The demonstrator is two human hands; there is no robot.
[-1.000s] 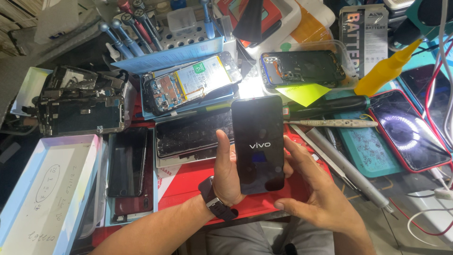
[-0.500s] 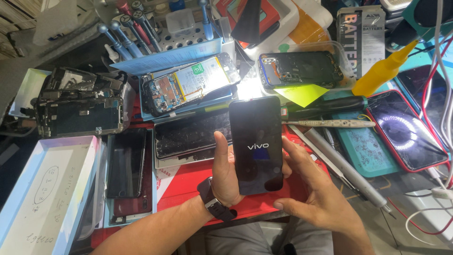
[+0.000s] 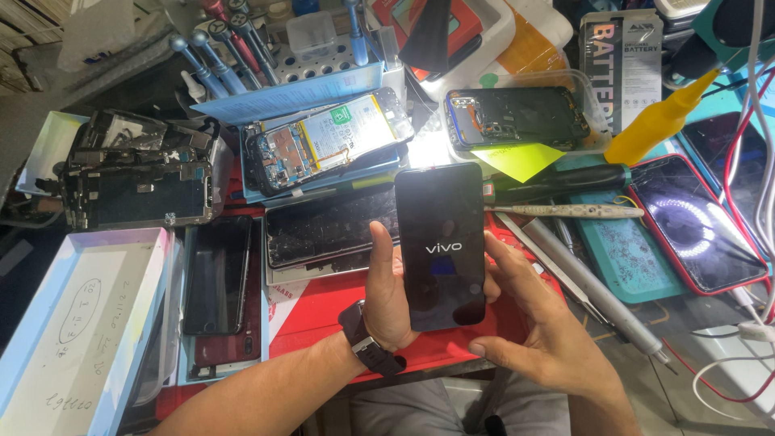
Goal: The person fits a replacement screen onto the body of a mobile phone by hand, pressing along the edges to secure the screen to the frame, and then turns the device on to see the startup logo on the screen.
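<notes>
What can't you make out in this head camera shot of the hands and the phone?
- Back of the black phone: faces away from the head view.
- Left hand fingers: hidden behind the phone.
- Right hand fingertips: partly hidden at the phone's edge.
- Red-cased phone: screen washed out by lamp glare.
- Tools in the rack: cut off by the top edge.

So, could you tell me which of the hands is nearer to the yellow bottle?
Right. The right hand sits at the phone's right edge, on the side where the yellow bottle stands. The left hand grips the phone's left edge, farther off.
</notes>
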